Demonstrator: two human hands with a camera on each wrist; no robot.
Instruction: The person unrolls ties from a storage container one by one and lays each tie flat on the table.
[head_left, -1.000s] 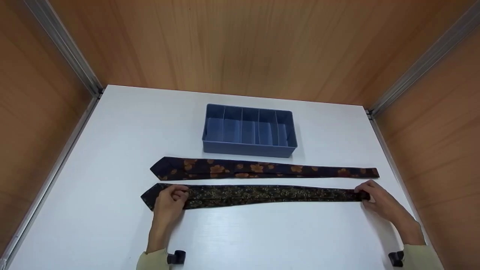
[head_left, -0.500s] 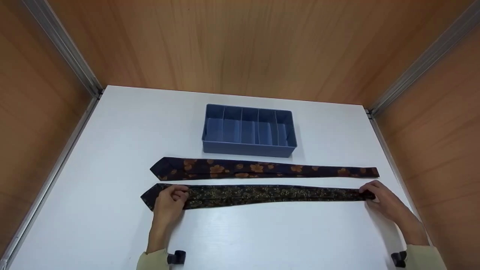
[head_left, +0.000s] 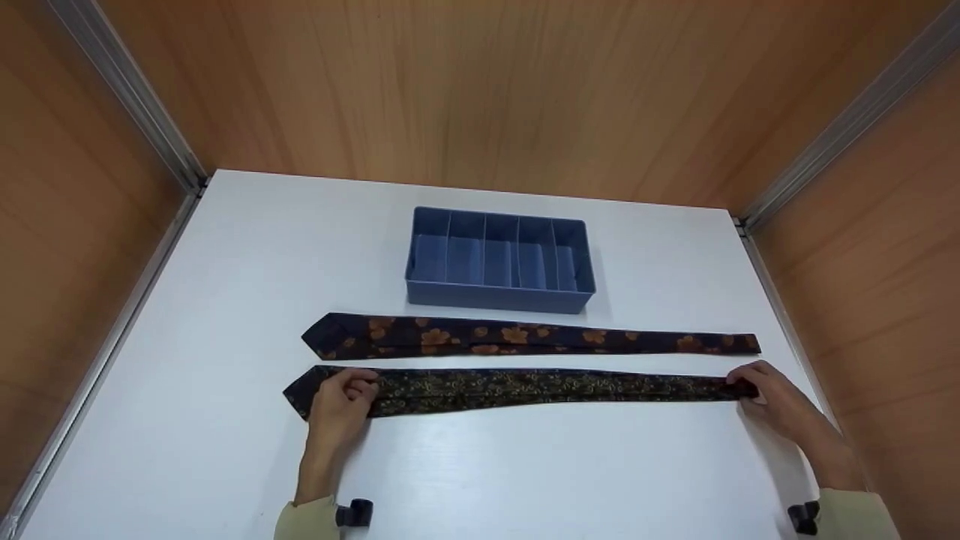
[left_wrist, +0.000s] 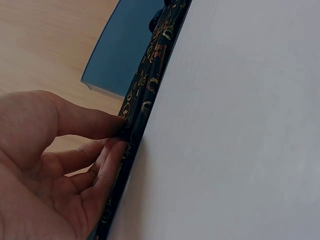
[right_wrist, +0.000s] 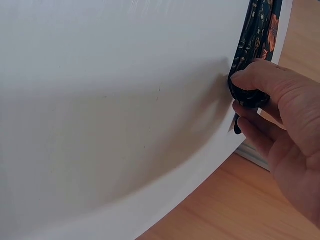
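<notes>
A black necktie (head_left: pixel 525 385) with a gold pattern lies lengthwise across the white table, its pointed wide end to the left. Near that end, my left hand (head_left: pixel 340 405) pinches the tie; the left wrist view has thumb and fingers meeting at its fabric (left_wrist: pixel 145 85). At the narrow end, my right hand (head_left: pixel 776 401) holds the tie between thumb and fingers, hiding part of the tip. In the right wrist view, the narrow end (right_wrist: pixel 245 97) looks bunched under the thumb. Just beyond lies a second necktie (head_left: pixel 540 337), dark with orange flowers, stretched out parallel and apart.
Behind the ties stands a blue box (head_left: pixel 495 296) divided into several compartments, with nothing seen in them. Wooden panels (head_left: pixel 465 97) enclose the white table (head_left: pixel 510 465) at the back and both sides, with metal rails (head_left: pixel 757 262) along the edges.
My right hand has slid a little to the right with the narrow end, and the black tie reaches slightly farther that way. My left hand has stayed put.
</notes>
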